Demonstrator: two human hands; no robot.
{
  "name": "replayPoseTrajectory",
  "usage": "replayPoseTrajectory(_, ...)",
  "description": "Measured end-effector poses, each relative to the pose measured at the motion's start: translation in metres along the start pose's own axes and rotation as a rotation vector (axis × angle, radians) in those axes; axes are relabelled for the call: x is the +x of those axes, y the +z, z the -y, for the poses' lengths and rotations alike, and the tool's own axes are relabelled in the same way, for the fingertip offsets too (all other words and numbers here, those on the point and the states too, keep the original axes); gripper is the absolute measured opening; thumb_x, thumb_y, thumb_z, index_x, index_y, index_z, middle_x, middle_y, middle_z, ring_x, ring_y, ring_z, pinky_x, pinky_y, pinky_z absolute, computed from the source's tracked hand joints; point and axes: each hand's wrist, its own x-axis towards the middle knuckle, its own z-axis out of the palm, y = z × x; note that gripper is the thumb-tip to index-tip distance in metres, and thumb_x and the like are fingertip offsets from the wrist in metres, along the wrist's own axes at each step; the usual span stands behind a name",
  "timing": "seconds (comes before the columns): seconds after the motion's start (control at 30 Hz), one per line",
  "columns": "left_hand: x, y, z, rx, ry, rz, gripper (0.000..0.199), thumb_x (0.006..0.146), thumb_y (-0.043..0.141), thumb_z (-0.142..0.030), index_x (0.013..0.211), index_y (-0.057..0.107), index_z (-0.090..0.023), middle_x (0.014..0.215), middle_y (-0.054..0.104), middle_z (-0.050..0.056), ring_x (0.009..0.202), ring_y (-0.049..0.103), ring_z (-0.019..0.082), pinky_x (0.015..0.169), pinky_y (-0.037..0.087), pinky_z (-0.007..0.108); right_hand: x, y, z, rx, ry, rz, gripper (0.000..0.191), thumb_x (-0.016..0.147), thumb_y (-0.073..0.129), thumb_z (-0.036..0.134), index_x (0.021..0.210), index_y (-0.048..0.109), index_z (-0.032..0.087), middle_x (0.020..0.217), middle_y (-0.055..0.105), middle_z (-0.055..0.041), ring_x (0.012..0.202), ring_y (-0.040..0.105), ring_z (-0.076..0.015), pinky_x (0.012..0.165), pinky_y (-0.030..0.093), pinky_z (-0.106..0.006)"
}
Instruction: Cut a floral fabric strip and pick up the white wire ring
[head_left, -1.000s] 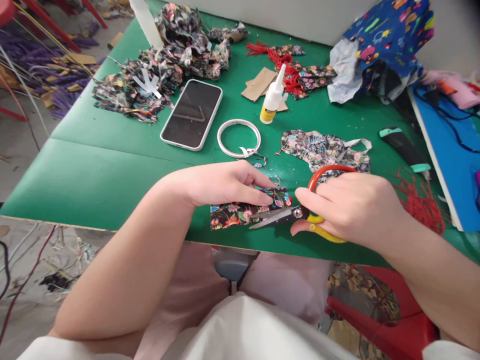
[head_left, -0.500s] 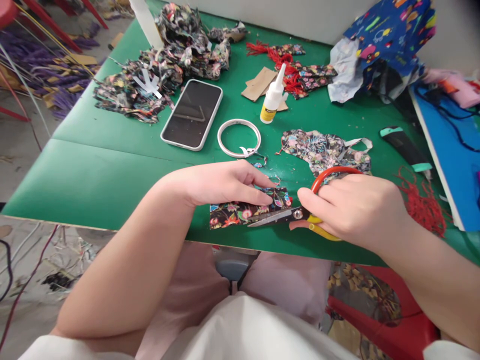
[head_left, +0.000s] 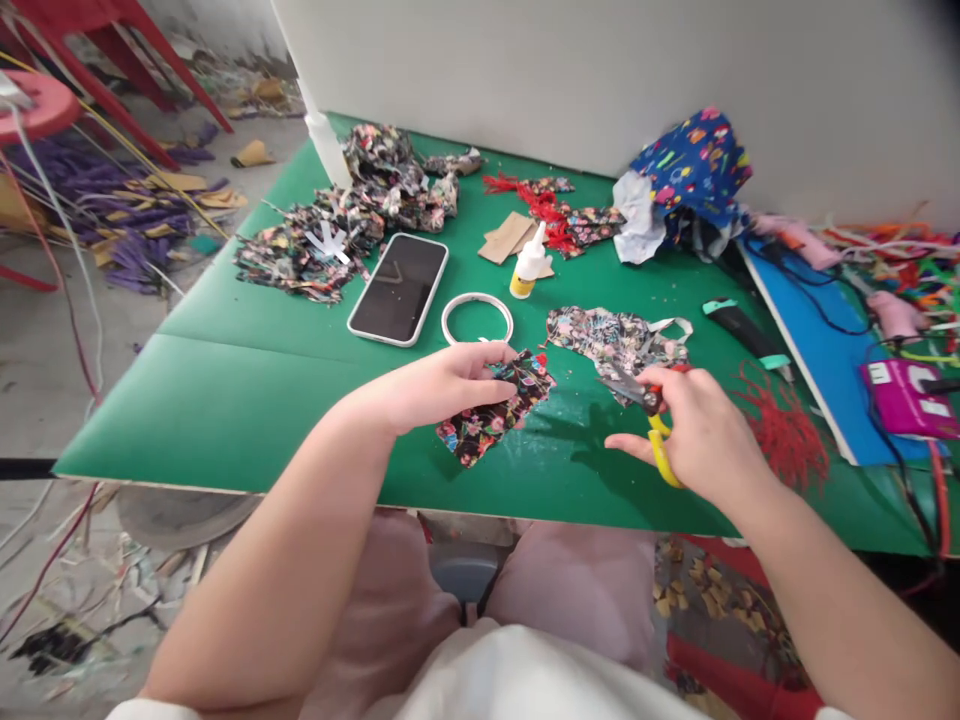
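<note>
- The left hand [head_left: 450, 388], back uppermost, reached in from seven o'clock; its grip pinched the floral cloth [head_left: 480, 430] near the worktop's [head_left: 225, 410] six o'clock edge.
- The right hand [head_left: 701, 415], thumb outstretched, had its grip around the scissors [head_left: 651, 400], blades aimed at ten o'clock beside a floral scrap [head_left: 592, 330].
- From the cloth: tape roll [head_left: 445, 322] at twelve, phone [head_left: 400, 288] at eleven, red threads [head_left: 787, 430] at three, past the scissors.

Flat black cloth piece with bright flowers [head_left: 487, 428] in left hand [head_left: 454, 388], red-and-yellow-handled metal scissors [head_left: 651, 400] in right hand [head_left: 701, 420]
</note>
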Motion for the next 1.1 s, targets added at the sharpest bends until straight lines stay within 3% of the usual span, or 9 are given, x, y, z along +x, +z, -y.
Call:
replayPoseTrajectory(0.17, -0.009, -0.003, -0.002, -0.031, 0.093, -0.027, 0.040, 0.077, 0.052, -0.036, 0.114, 0.045, -0.022, 0.059, 0.044, -0.007, 0.049, 0.041, 0.008, 0.043, 0.031, 0.018, -0.010, -0.008, 0.016, -0.165, 0.001, 0.016, 0.039, 0.080, 0.049, 0.043, 0.108, 0.056, 0.016, 0.078, 0.061, -0.0070, 0.078, 0.056, -0.0205, 0.061, 0.038, -0.027)
replayPoseTrajectory(0.3, -0.023, -0.011, 0.007, 0.239, 0.083, -0.083, 0.041, 0.079, 0.047, -0.036, 0.118, 0.048, -0.024, 0.069, 0.056, -0.003, 0.056, 0.050, 0.011, 0.049, 0.037, 0.020, -0.009, -0.022, 0.036, -0.248, 0.032, 0.018, 0.044, 0.081, 0.047, 0.046, 0.111, 0.056, 0.015, 0.081, 0.060, -0.0078, 0.078, 0.055, -0.0206, 0.060, 0.036, -0.027)
replayPoseTrajectory(0.4, -0.034, -0.018, 0.018, 0.526, 0.052, -0.210, 0.039, 0.079, 0.046, -0.035, 0.115, 0.054, -0.025, 0.084, 0.062, 0.002, 0.069, 0.057, 0.016, 0.060, 0.043, 0.023, -0.004, -0.034, 0.053, -0.256, 0.009, 0.061, 0.050, 0.077, 0.050, 0.046, 0.115, 0.054, 0.013, 0.085, 0.059, -0.0102, 0.083, 0.052, -0.0240, 0.064, 0.036, -0.030)
replayPoseTrajectory(0.5, -0.039, -0.018, 0.021, 0.640, 0.157, -0.423, 0.038, 0.081, 0.044, -0.039, 0.113, 0.057, -0.022, 0.101, 0.061, 0.007, 0.086, 0.058, 0.020, 0.075, 0.045, 0.028, 0.002, -0.043, 0.069, -0.255, -0.024, 0.087, 0.057, 0.073, 0.054, 0.049, 0.117, 0.053, 0.012, 0.088, 0.057, -0.0122, 0.085, 0.047, -0.0260, 0.068, 0.036, -0.032)
replayPoseTrajectory(0.6, -0.036, -0.002, 0.011, 0.634, 0.383, -0.555, 0.038, 0.088, 0.037, -0.041, 0.111, 0.057, -0.019, 0.108, 0.059, 0.009, 0.097, 0.056, 0.020, 0.086, 0.044, 0.031, 0.008, -0.049, 0.082, -0.270, -0.071, 0.125, 0.057, 0.070, 0.058, 0.050, 0.114, 0.054, 0.012, 0.088, 0.057, -0.0131, 0.084, 0.045, -0.0260, 0.069, 0.035, -0.033)
replayPoseTrajectory(0.8, -0.019, 0.060, 0.005, 0.938, 0.798, -0.419, 0.046, 0.090, 0.035, -0.036, 0.129, 0.041, -0.010, 0.138, 0.038, 0.013, 0.131, 0.026, 0.024, 0.107, 0.025, 0.039, 0.019, -0.064, 0.092, -0.326, -0.070, 0.223, 0.048, 0.070, 0.061, 0.045, 0.105, 0.056, 0.012, 0.090, 0.059, -0.0136, 0.086, 0.048, -0.0254, 0.069, 0.034, -0.031)
replayPoseTrajectory(0.87, -0.016, 0.069, 0.011, 0.990, 0.780, -0.393, 0.054, 0.090, 0.036, -0.039, 0.134, 0.031, -0.007, 0.140, 0.033, 0.016, 0.133, 0.023, 0.023, 0.107, 0.025, 0.040, 0.021, -0.070, 0.090, -0.328, -0.013, 0.275, 0.052, 0.069, 0.059, 0.051, 0.105, 0.056, 0.013, 0.090, 0.060, -0.0128, 0.086, 0.050, -0.0251, 0.067, 0.036, -0.030)
replayPoseTrajectory(0.97, -0.016, 0.064, 0.019, 1.056, 0.688, -0.388, 0.046, 0.090, 0.034, -0.034, 0.127, 0.042, -0.008, 0.134, 0.043, 0.016, 0.132, 0.025, 0.025, 0.107, 0.023, 0.043, 0.019, -0.077, 0.088, -0.345, 0.036, 0.350, 0.056, 0.064, 0.060, 0.059, 0.099, 0.058, 0.015, 0.089, 0.062, -0.0120, 0.087, 0.053, -0.0259, 0.065, 0.038, -0.030)
replayPoseTrajectory(1.1, -0.023, 0.053, 0.018, 1.104, 0.590, -0.521, 0.048, 0.089, 0.036, -0.036, 0.126, 0.043, -0.006, 0.137, 0.037, 0.020, 0.132, 0.020, 0.031, 0.106, 0.020, 0.051, 0.017, -0.083, 0.091, -0.385, 0.059, 0.411, 0.052, 0.062, 0.065, 0.054, 0.095, 0.059, 0.014, 0.090, 0.064, -0.0137, 0.088, 0.056, -0.0263, 0.066, 0.040, -0.031)
